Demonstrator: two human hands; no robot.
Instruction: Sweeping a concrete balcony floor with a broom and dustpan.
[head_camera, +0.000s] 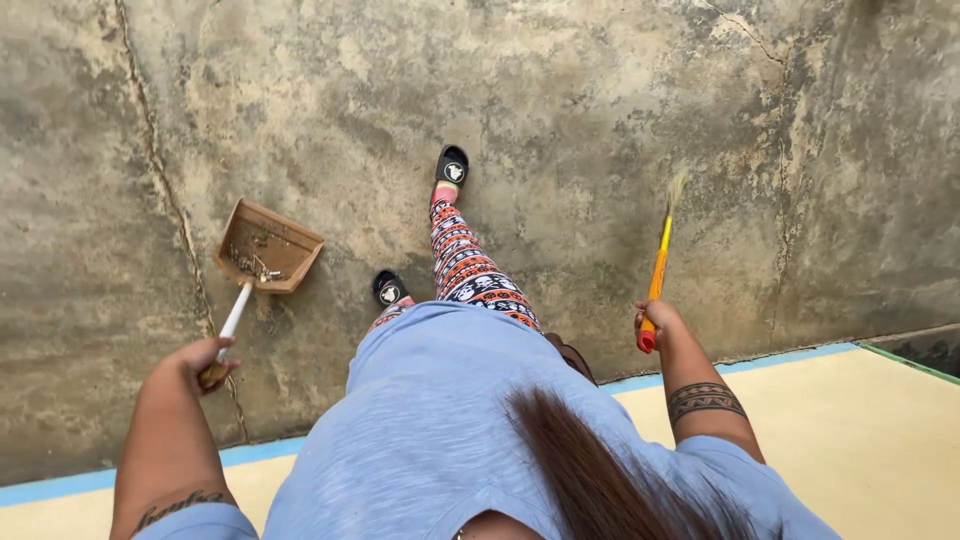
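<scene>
The left hand (203, 360) is closed around the end of a white handle, holding a brown dustpan (268, 246) out low over the cracked concrete floor (600, 120); bits of debris (252, 265) lie in the pan. The right hand (655, 318) is wrapped around the red end of a yellow broom (661, 255), its pale bristles pointing away, right of the feet in black sandals (452, 165).

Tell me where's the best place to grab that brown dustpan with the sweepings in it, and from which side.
Grip the dustpan by its long white handle, near the end where the left hand already holds it. Come from the handle's free end, on the person's side: the handle sticks out that way from the back wall, and the tray probably stays level, keeping the debris in.
</scene>
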